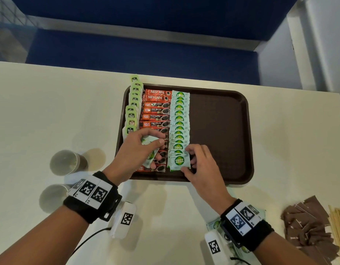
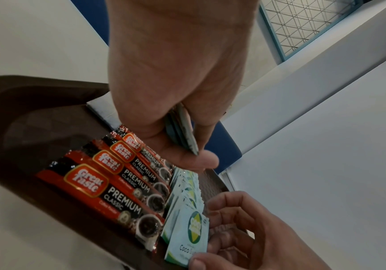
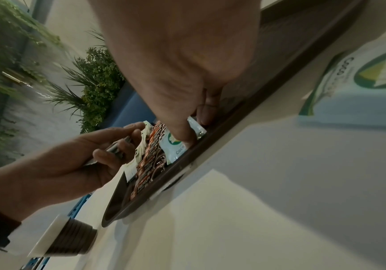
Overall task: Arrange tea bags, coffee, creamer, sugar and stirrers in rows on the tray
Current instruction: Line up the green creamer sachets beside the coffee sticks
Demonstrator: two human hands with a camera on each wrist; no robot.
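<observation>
A brown tray [image 1: 219, 131] holds three rows: green tea bags [image 1: 133, 104] along its left rim, red coffee sachets [image 1: 155, 111], and white-green sugar sachets [image 1: 179, 119]. Over the near end of the coffee row, my left hand [image 1: 138, 150] grips a small stack of sugar sachets [image 1: 151, 150]; the stack [image 2: 185, 131] shows edge-on between thumb and fingers. My right hand [image 1: 197, 161] pinches the nearest sugar sachet [image 1: 179, 161] at the front of its row. In the right wrist view the thumb lies on that sachet [image 3: 176, 146].
Two paper cups [image 1: 67, 162] [image 1: 53, 197] stand left of the tray. A pile of brown sachets [image 1: 309, 226] and wooden stirrers [image 1: 339, 226] lie at the near right. More sugar sachets [image 1: 215, 224] lie under my right wrist. The table's far edge is just behind the tray.
</observation>
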